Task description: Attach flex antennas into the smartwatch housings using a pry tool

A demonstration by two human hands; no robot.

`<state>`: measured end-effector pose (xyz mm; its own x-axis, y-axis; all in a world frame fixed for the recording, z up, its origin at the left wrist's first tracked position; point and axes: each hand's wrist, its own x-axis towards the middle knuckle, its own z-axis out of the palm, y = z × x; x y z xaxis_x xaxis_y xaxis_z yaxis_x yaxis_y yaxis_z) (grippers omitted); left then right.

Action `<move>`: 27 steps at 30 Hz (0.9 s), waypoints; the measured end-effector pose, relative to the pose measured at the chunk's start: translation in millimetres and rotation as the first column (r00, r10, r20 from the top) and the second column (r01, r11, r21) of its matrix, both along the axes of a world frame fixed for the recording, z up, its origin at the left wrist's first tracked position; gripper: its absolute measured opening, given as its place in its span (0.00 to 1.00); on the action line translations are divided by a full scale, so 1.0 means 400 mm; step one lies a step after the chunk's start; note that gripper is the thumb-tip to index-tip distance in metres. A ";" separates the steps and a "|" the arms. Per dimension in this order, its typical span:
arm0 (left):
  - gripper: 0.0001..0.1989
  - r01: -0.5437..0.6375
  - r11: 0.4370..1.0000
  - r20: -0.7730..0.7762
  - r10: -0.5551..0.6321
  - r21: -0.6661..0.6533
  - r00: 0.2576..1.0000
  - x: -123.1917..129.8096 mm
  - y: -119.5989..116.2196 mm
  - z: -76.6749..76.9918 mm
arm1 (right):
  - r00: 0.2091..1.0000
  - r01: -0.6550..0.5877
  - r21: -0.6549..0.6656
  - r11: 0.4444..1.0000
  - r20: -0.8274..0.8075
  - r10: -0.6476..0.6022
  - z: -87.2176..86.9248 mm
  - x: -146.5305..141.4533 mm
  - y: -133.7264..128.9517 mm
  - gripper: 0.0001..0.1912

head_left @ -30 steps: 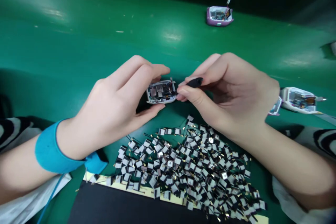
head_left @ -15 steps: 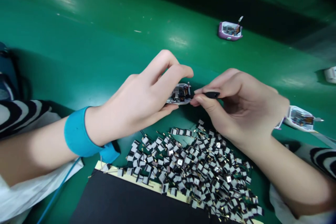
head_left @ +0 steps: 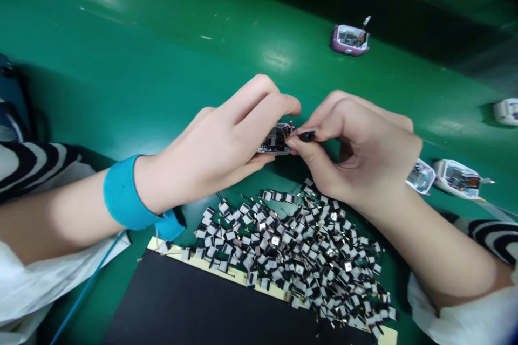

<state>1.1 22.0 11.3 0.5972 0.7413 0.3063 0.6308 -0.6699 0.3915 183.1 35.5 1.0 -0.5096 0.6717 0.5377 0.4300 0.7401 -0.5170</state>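
Observation:
My left hand, with a teal band around its wrist, grips an opened white watch-like case whose circuitry faces up. At the case's right edge, the thumb and fingers of my right hand are pinched together around a small black tool, its dark end sticking out to the right. The tool's tip is hidden by my fingertips. Below both hands lies a big heap of small grey-and-black parts with thin leads.
A purple-rimmed case sits at the upper right. Two open cases, one white and one partly hidden, lie beyond my right wrist. Another white case is at the right edge. A black sheet lies in front.
My right hand has moved left and slightly up, closer over the case's right edge, with the black tool. A second case beside the right wrist is now more visible.

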 end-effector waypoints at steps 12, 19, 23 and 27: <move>0.21 -0.175 0.983 -0.046 0.173 -0.056 0.984 -0.001 -0.007 -0.008 | 0.971 0.113 0.052 0.992 -0.219 -0.099 0.024 0.033 0.002 0.10; 0.19 -0.134 0.909 0.343 0.281 -0.395 0.896 -0.018 -0.001 -0.007 | 0.968 0.076 -0.074 0.994 0.245 -0.056 0.011 0.050 0.019 0.05; 0.33 0.086 0.954 0.244 -0.014 -0.288 0.970 -0.025 0.026 -0.009 | 0.966 0.031 -0.049 0.998 0.258 -0.017 0.010 0.036 0.014 0.05; 0.34 0.177 0.922 0.151 -0.132 -0.345 0.980 -0.018 0.048 -0.014 | 0.961 0.000 0.018 1.000 0.278 -0.005 0.010 0.025 0.006 0.03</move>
